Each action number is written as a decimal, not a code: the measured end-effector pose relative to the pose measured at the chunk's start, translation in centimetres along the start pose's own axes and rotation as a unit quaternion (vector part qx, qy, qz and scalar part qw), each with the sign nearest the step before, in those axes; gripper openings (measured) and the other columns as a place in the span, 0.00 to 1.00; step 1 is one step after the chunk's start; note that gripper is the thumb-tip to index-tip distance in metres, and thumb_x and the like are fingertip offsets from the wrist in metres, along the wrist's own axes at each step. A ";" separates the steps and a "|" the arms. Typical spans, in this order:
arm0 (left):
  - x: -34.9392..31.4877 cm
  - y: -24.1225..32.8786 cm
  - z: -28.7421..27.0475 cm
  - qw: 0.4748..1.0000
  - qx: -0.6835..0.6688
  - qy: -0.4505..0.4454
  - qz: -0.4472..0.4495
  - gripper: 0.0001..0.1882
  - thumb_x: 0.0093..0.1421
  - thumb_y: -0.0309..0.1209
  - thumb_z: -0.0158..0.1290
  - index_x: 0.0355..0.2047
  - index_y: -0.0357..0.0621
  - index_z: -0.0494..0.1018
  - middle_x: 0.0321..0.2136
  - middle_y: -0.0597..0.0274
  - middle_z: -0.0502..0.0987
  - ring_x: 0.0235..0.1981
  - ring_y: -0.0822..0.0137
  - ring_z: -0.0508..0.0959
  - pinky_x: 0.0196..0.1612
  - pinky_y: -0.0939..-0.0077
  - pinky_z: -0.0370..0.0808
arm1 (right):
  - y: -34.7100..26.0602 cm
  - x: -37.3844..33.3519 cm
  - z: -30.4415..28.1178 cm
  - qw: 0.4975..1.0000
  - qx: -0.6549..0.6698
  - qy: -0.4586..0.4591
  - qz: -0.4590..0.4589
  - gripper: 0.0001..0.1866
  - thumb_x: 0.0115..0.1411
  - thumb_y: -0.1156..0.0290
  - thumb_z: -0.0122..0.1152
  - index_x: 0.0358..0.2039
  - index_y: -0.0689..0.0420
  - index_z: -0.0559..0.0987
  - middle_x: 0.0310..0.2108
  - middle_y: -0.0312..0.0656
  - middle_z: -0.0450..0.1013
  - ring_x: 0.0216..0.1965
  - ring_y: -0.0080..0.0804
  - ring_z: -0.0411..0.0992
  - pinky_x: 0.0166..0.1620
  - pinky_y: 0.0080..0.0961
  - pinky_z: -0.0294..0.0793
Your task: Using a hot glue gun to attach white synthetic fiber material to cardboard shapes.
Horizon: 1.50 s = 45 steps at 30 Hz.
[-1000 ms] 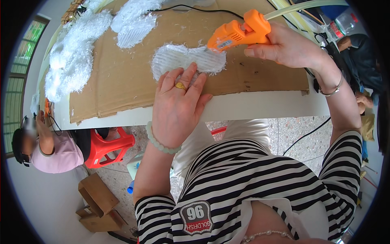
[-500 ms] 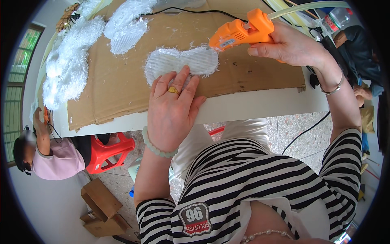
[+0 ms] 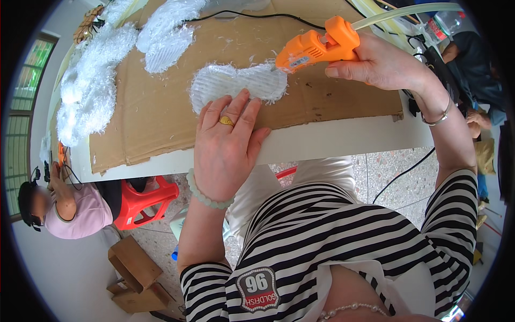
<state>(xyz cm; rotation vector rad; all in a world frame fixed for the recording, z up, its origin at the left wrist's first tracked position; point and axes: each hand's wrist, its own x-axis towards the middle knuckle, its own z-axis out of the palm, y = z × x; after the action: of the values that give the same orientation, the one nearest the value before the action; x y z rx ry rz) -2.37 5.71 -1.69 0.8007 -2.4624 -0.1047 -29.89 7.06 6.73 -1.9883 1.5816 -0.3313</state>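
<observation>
An orange hot glue gun [image 3: 316, 49] is in my right hand [image 3: 389, 61], my fingers wrapped round its handle. A long translucent glue stick [image 3: 407, 12] runs out of its back. The gun's nozzle end is at the right end of a white, fuzzy-edged, sole-shaped fabric piece [image 3: 236, 80]. My left hand [image 3: 228, 134] lies flat with fingers stretched out, the fingertips on the lower edge of that piece. It rests on a brown cardboard sheet [image 3: 332, 102].
More white fuzzy pieces [image 3: 169, 40] lie farther left, beside a big heap [image 3: 96, 80] of them. A black cable [image 3: 257, 14] crosses the far cardboard. At left a person in pink [image 3: 80, 212] sits on a red stool [image 3: 147, 201]; another person [image 3: 472, 70] is at right.
The glue gun and my right hand have dropped slightly toward the fabric piece's right end. The left hand stays nearly still. The person at left has lowered a raised hand.
</observation>
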 end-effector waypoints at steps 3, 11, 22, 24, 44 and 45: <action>0.0 0.1 0.0 1.000 0.003 -0.001 -0.001 0.22 0.47 0.32 0.59 0.44 0.39 0.73 0.45 0.53 0.74 0.45 0.50 0.70 0.50 0.57 0.66 | 0.4 0.1 0.3 1.000 0.005 0.005 -0.009 0.19 0.57 0.61 0.60 0.42 0.62 0.71 0.20 0.33 0.63 0.23 0.22 0.58 0.27 0.19 0.62; 0.0 0.0 0.0 1.000 0.001 0.007 0.004 0.21 0.47 0.32 0.59 0.43 0.38 0.73 0.45 0.52 0.74 0.45 0.50 0.71 0.50 0.57 0.66 | -0.3 0.3 0.2 0.999 -0.020 0.009 -0.024 0.21 0.57 0.58 0.58 0.43 0.62 0.72 0.27 0.47 0.70 0.31 0.39 0.68 0.38 0.29 0.68; 0.1 0.0 -0.2 1.000 0.003 0.004 0.003 0.22 0.46 0.30 0.59 0.43 0.38 0.73 0.46 0.53 0.74 0.45 0.51 0.71 0.50 0.59 0.68 | -0.5 1.7 0.8 0.999 -0.013 -0.022 -0.026 0.19 0.58 0.62 0.59 0.45 0.62 0.71 0.28 0.37 0.69 0.29 0.26 0.64 0.36 0.21 0.67; 0.2 0.1 -0.3 1.000 0.004 0.001 0.003 0.22 0.46 0.28 0.59 0.43 0.38 0.73 0.47 0.54 0.74 0.45 0.50 0.71 0.49 0.62 0.69 | -0.6 1.9 1.0 0.998 0.007 -0.010 -0.056 0.19 0.58 0.63 0.59 0.44 0.62 0.71 0.29 0.38 0.71 0.29 0.26 0.66 0.36 0.21 0.68; 0.0 0.0 -0.4 1.000 0.001 0.005 0.006 0.21 0.46 0.28 0.59 0.42 0.37 0.73 0.46 0.53 0.74 0.45 0.50 0.71 0.49 0.62 0.69 | -0.9 1.2 -1.2 0.997 0.016 -0.053 0.045 0.18 0.57 0.67 0.60 0.45 0.61 0.72 0.29 0.32 0.71 0.28 0.16 0.65 0.32 0.14 0.66; 0.0 0.0 -0.4 1.000 0.001 0.005 0.006 0.21 0.46 0.28 0.59 0.42 0.37 0.73 0.46 0.53 0.74 0.45 0.50 0.71 0.49 0.62 0.69 | -0.8 1.2 -1.2 0.996 -0.006 -0.059 0.071 0.18 0.57 0.67 0.60 0.46 0.61 0.72 0.29 0.32 0.71 0.29 0.17 0.65 0.33 0.14 0.66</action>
<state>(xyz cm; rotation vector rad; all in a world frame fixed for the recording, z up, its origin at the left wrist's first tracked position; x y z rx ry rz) -2.18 5.70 -1.39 0.7859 -2.4573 -0.0941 -29.55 5.69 7.94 -1.8556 1.6412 -0.1456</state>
